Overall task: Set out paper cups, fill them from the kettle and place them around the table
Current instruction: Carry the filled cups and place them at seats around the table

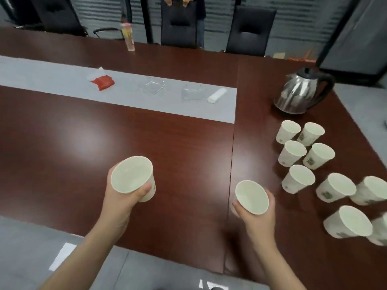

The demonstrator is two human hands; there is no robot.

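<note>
Holding a white paper cup in each hand over a dark red table (62, 132), the left hand (122, 198) curls its fingers round the left cup (132, 174) and the right hand (258, 218) grips the right cup (251, 197), with more upright cups (292, 152) clustered on the table to their right and a steel kettle (301, 91) beyond them.

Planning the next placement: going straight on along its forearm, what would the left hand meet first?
Only bare table lies just ahead of the left hand and its paper cup. Further on that line sits a clear dish on the grey strip, though the hand may pass above it; depth is unclear.
</note>
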